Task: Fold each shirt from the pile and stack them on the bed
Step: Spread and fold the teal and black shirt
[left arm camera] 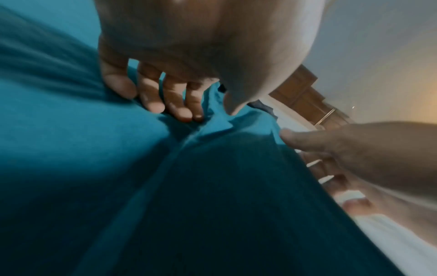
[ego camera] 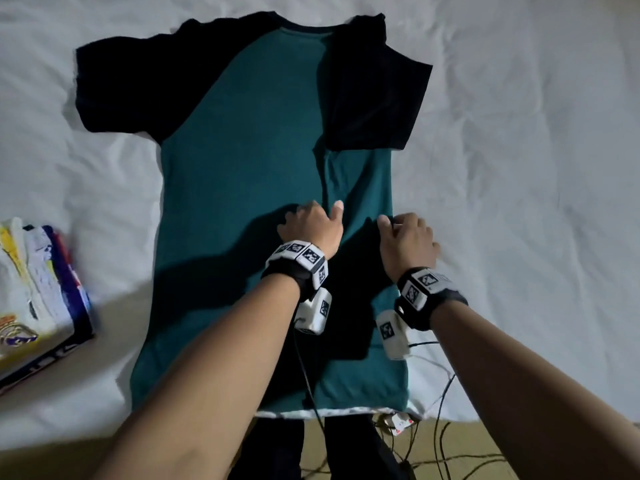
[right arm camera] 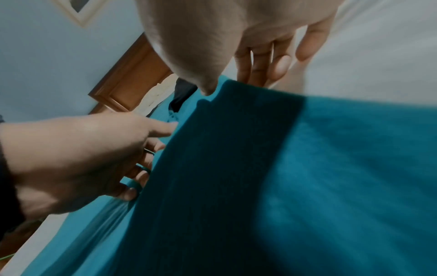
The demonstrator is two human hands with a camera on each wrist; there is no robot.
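We had the teal shirt point(ego camera: 242, 161) flat on the bed point(ego camera: 519, 168), one side folded in. Left hand point(ego camera: 311, 226) pressed the fold, fingers spread; right hand point(ego camera: 408, 240) pinched its edge. A folded stack point(ego camera: 38, 292) waited nearby.

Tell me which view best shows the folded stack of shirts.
The head view: the stack lies at the left edge of the bed, with white, yellow and blue layers visible, beside the teal shirt. Neither wrist view shows the stack; both show only teal cloth, the hands and white sheet.
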